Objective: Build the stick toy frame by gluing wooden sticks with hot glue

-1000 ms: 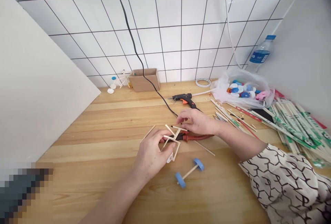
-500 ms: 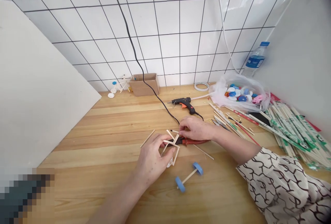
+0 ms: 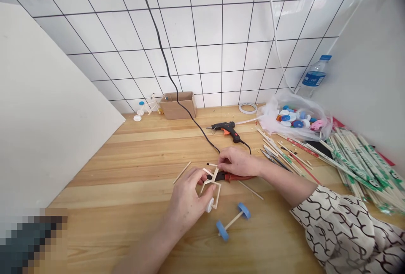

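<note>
Left hand (image 3: 190, 194) has the stick frame (image 3: 215, 175) clamped between thumb and fingers, up off the table (image 3: 126, 156), same hold as a second ago. The frame has tipped a little, so the white cap (image 3: 209, 205) at its lower end shows more of its face now. Right hand (image 3: 238, 162) is pinched on the dark-tipped stick (image 3: 212, 165). A second ago that stick lay across more in the open, both dark ends showing; now the fingers cover most of it and only the left tip sticks out. The right fingertips have come in to the top end of the frame. Can't tell if the stick itself is touching the frame there, fingers hide it. Pliers (image 3: 238, 178) lie on the table behind the frame, red handles partly under the right hand, same spot. The blue-capped stick (image 3: 234, 221) hasn't moved, lying on the table just nearer the person than the frame. Glue gun (image 3: 229, 130) on its side beyond the right hand, bag of caps (image 3: 267, 116) and cardboard box (image 3: 177, 107) by the wall, all unchanged. View has shifted slightly, showing more wall.
</note>
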### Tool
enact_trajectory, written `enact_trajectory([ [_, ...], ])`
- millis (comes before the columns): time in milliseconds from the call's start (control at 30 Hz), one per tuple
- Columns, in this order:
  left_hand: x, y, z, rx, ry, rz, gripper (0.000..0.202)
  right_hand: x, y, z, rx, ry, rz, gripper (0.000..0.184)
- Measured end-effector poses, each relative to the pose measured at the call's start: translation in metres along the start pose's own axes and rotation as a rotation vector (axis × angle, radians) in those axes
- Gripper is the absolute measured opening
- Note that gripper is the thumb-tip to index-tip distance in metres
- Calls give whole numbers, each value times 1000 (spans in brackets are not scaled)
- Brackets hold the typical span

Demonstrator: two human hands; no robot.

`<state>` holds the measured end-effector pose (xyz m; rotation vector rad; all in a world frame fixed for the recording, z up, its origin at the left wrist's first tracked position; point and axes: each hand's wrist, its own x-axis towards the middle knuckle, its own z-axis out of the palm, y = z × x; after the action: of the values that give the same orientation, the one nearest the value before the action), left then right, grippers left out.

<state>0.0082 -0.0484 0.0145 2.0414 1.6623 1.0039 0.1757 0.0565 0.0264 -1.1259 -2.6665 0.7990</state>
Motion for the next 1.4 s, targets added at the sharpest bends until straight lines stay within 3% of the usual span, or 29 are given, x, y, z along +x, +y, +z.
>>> enact_trajectory([
  [433,0,-3,0,-6,4,9,23,7,-1,10,47,-13,61,16],
  [733,0,-1,-2,-35,-74,-16,28,8,-3,12,60,-18,110,18],
  [967,-2,-3,-5,-16,-133,-72,36,11,-5,11,55,-17,112,17],
  [1400,1,-2,-7,-22,-152,-53,37,10,-6,8,36,2,89,16],
])
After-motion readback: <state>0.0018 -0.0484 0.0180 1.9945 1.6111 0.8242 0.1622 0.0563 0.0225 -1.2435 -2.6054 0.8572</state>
